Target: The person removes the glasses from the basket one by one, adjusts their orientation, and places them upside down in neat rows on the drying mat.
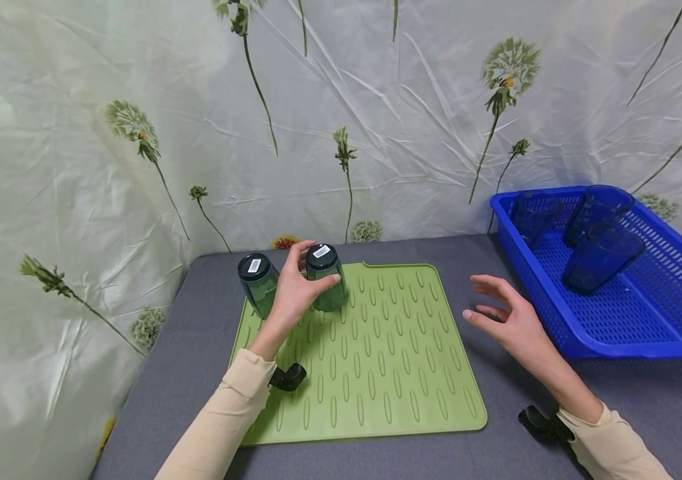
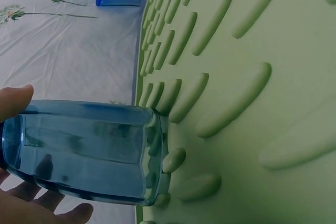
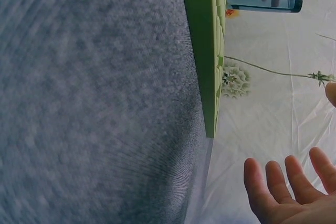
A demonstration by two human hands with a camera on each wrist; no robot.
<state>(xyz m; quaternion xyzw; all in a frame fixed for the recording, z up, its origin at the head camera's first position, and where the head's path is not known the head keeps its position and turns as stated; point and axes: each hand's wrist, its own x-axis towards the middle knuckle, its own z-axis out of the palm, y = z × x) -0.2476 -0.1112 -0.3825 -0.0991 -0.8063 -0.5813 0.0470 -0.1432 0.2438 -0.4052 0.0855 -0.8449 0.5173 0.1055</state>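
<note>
I judged the glass (image 1: 330, 297) slick and fragile, left hand (image 1: 296, 288) aptly gripping its sides, right hand (image 1: 515, 327) gaping empty.

The dark grey tabletop (image 1: 425, 460) looks cloth-covered, though blur in the right wrist view makes its weave hard to judge. 2 things lie directly on it: 1 light green ridged mat (image 1: 371, 360), lying flat, and 1 blue perforated basket (image 1: 665, 349), apart from the mat, to its right.
</note>
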